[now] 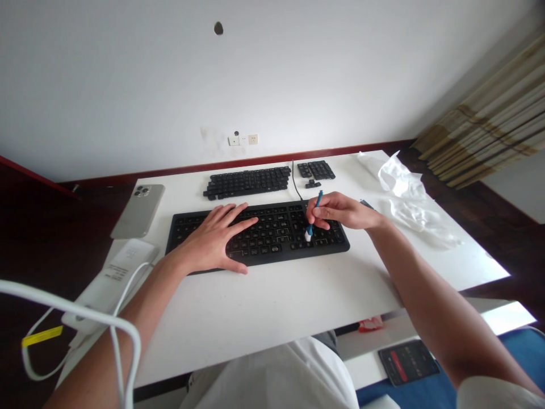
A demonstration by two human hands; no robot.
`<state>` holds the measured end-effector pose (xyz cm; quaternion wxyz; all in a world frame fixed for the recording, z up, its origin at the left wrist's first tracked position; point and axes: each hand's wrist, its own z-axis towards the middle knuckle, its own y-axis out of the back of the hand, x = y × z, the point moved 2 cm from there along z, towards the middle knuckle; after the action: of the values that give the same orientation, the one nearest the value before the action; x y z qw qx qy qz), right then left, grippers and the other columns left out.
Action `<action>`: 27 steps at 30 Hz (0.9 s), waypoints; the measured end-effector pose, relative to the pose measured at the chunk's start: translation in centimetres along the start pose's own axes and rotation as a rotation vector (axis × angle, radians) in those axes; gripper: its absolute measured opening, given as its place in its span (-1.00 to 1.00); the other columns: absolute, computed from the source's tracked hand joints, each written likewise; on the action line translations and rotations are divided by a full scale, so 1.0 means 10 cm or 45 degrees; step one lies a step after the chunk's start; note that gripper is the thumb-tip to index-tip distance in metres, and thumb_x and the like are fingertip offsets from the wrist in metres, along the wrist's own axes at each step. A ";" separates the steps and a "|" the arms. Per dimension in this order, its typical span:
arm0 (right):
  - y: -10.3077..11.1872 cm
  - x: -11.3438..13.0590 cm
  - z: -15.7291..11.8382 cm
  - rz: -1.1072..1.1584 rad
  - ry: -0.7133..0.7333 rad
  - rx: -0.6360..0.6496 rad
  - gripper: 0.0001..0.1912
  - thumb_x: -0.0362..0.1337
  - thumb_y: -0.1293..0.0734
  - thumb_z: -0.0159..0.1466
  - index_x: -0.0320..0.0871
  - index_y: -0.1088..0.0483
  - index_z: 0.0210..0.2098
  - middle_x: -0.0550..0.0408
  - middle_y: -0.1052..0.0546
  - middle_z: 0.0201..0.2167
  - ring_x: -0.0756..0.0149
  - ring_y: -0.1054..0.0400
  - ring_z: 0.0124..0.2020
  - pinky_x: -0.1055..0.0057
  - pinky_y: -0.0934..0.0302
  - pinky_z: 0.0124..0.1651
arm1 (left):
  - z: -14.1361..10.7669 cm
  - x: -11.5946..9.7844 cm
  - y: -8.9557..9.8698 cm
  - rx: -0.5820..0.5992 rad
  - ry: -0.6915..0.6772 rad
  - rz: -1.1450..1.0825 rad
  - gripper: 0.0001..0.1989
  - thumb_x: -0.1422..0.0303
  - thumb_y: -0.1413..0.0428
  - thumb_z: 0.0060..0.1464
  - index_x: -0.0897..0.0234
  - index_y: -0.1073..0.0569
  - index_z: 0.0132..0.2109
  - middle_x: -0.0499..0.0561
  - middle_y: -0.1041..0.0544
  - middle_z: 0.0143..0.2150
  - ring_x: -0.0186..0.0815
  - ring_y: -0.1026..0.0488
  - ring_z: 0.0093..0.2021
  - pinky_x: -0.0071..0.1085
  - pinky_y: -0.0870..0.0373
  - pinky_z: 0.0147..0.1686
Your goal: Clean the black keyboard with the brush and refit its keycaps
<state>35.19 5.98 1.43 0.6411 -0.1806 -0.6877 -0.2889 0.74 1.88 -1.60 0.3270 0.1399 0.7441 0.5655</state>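
A black keyboard [272, 258] with its keycaps off lies on the white desk. Spread over its left half, my left hand [213, 238] rests with fingers apart, the thumb near the front edge. My right hand [340, 210] pinches a small blue brush [310, 228] with white bristles. The bristle end points down among the switches near the keyboard's right part. Behind the keyboard, the removed black keycaps [249, 182] sit in rows, with a smaller group of keycaps [321, 169] and a few loose arrow-type keycaps [313, 184] to the right.
On the left lie a phone [145, 210], a white power bank-like block [114, 278] and a white cable [85, 301]. Crumpled clear plastic [404, 182] covers the desk's right side. A black cable [294, 182] runs backward. Below the desk edge is another phone with a lit screen [406, 363].
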 end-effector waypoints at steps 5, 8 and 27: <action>0.00 -0.02 -0.01 -0.037 -0.075 0.058 -0.55 0.02 -0.27 0.51 -0.23 -0.47 -0.30 0.16 -0.33 -0.49 0.44 -0.15 -0.47 0.41 -0.07 -0.36 | 0.00 0.00 0.00 0.003 -0.001 0.008 0.15 -0.34 -0.28 -0.05 -0.18 -0.03 0.57 -0.06 0.29 0.66 0.24 0.25 0.60 0.19 0.17 0.53; 0.00 -0.02 0.00 -0.078 -0.107 0.069 -0.54 0.03 -0.26 0.51 -0.23 -0.48 -0.29 0.15 -0.35 -0.48 0.43 -0.17 -0.46 0.41 -0.06 -0.36 | 0.00 0.00 -0.01 -0.006 -0.005 0.009 0.15 -0.33 -0.29 -0.05 -0.18 -0.04 0.57 -0.07 0.28 0.66 0.25 0.23 0.60 0.19 0.16 0.53; -0.03 -0.01 -0.01 -0.113 -0.146 0.170 -0.54 0.00 -0.24 0.53 -0.25 -0.59 -0.14 0.08 -0.43 -0.43 0.38 -0.26 -0.40 0.38 -0.15 -0.28 | 0.00 0.01 -0.01 -0.044 -0.021 0.005 0.14 -0.30 -0.32 -0.07 -0.17 -0.08 0.56 -0.06 0.23 0.66 0.27 0.18 0.59 0.20 0.13 0.52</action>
<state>35.07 5.68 1.32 0.5978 -0.1232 -0.7483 -0.2598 0.70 1.89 -1.74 0.3344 0.1405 0.7312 0.5778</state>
